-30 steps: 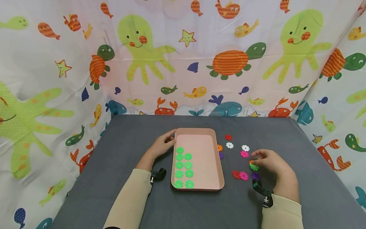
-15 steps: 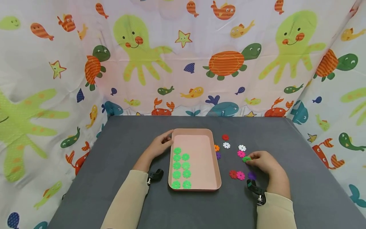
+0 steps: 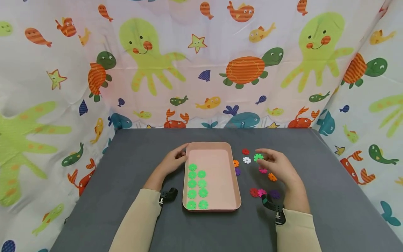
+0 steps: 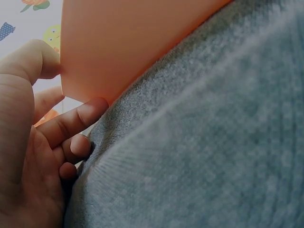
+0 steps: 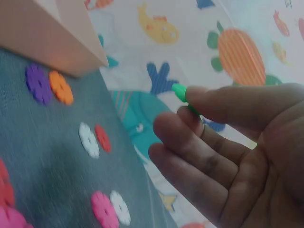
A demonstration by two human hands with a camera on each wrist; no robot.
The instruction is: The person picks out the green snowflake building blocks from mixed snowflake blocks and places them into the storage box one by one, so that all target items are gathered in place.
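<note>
My right hand point(image 3: 278, 166) pinches a green notched plastic disc point(image 3: 258, 157) between thumb and fingers, raised above the table. In the right wrist view only a green sliver point(image 5: 179, 92) shows at the thumb tip. My left hand point(image 3: 171, 161) touches the outside of a pink rectangular tray point(image 3: 220, 175) near its far left corner. In the left wrist view the fingers point(image 4: 73, 123) and thumb rest against the tray's outer wall point(image 4: 118, 42). Several green discs point(image 3: 202, 183) lie in two columns along the tray's left side.
Loose discs lie right of the tray: red point(image 3: 245, 151), white point(image 3: 247, 160), orange point(image 3: 272, 177), purple point(image 3: 275, 194) and pink point(image 3: 261, 192). Orange point(image 5: 61, 88) and purple point(image 5: 38, 84) discs sit close to the tray wall. A patterned curtain point(image 3: 189, 70) borders the grey table.
My right hand has picked up the green disc from over an orange one, and carried it left and farther from me. My left hand stays at the tray.
</note>
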